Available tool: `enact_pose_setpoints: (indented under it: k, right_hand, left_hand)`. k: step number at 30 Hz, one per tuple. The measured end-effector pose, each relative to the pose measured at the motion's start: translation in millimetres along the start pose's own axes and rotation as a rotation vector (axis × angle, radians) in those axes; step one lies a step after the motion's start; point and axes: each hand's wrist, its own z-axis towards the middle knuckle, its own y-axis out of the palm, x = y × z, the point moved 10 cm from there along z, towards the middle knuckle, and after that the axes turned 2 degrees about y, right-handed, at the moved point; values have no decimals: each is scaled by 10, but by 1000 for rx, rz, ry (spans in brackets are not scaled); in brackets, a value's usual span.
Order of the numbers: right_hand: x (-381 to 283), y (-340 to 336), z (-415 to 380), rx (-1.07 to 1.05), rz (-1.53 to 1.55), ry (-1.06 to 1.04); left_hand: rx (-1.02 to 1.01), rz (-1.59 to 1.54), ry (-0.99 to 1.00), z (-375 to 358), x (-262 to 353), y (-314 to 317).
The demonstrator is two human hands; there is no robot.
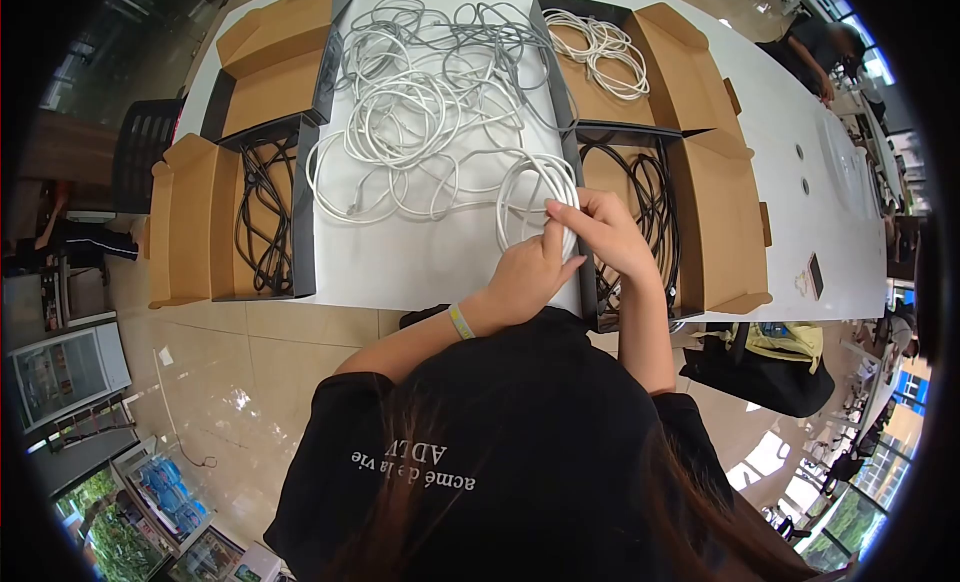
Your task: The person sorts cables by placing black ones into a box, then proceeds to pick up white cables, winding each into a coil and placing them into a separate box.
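A white cable (568,177) wound into a loose coil hangs upright between my hands at the table's front edge. My left hand (528,270), a band round its wrist, grips the coil's lower side with fingers closed. Thumb and fingers of my right hand (608,234) pinch the coil's right side. From this coil a strand runs left into a wide tangle of white cables (405,122) on the table. Grey cables (500,32) lie mixed in at the back of the tangle.
Open cardboard boxes flank the tangle. A white cable coil (600,54) lies in the back right box; black cables (655,197) fill the front right one, and more black cables (265,217) the front left one. A phone (816,277) lies far right. Another person (815,57) is at the back right.
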Motion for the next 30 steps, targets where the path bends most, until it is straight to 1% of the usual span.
enact_pose_setpoints:
  k: [1, 2, 3, 4, 5, 6, 7, 8, 9, 11, 12, 14, 15, 16, 18, 19, 20, 22, 24, 26, 27, 29, 30]
  right_hand:
    - [-45, -34, -18, 51, 50, -61]
    - [-99, -70, -54, 101, 99, -124]
    - [-113, -103, -88, 77, 48, -132]
    - [-143, -124, -131, 97, 109, -173]
    - [-161, -154, -175, 118, 172, -213]
    - [-171, -201, -202, 91, 79, -201]
    - [-154, -212, -223, 58, 123, -146]
    - [-147, -229, -257, 28, 167, -89]
    - [-162, -204, -304, -70, 267, -39]
    - [-232, -132, -378, -224, 559, -42]
    - [-226, -77, -408, -307, 671, -74]
    - [-284, 22, -456, -442, 836, -79]
    - [-267, 17, -454, -429, 849, -118]
    - [-279, 27, -485, -479, 895, -145]
    - [-275, 43, -535, -556, 1006, -195]
    - [-238, 22, -524, -535, 1032, -208]
    - [-209, -2, -512, -515, 1058, -219]
    - [-155, -59, -460, -425, 1048, -215]
    - [-35, -98, -398, -333, 996, -177]
    - [102, -218, -353, -93, 530, -145]
    - [83, -244, -357, -23, 428, -79]
    - [-104, -200, -336, -2, 290, -136]
    - [-155, -164, -310, 27, 223, -199]
  left_hand:
    - [3, 1, -5, -2, -9, -16]
    - [-33, -44, 48, 2, 27, 4]
    - [-69, -89, 101, 14, 66, 9]
    - [-64, -88, 98, 38, 35, -44]
    - [99, -55, 239, 43, 129, -280]
    - [260, -24, 383, 13, 221, -516]
    - [327, -21, 365, 56, 167, -691]
    - [353, 60, 343, 129, 148, -826]
    - [378, 140, 322, 213, 136, -951]
    - [176, 112, 338, 429, 11, -830]
    - [150, 100, 386, 494, -1, -778]
    - [36, -63, 464, 592, 28, -669]
    - [-36, -235, 369, 661, -34, -632]
    - [-38, -237, 375, 688, -42, -622]
    - [-247, -606, 204, 752, -212, -407]
    - [-265, -535, 236, 764, -195, -376]
    - [-270, -538, 231, 762, -195, -363]
    - [-349, -373, 161, 745, -256, -244]
    - [-316, -385, 153, 736, -222, -292]
    - [-345, -241, 110, 729, -226, -350]
    - [-346, -242, 108, 710, -222, -344]
    - [-321, -9, 228, 659, -126, -343]
    - [-320, -9, 226, 636, -72, -327]
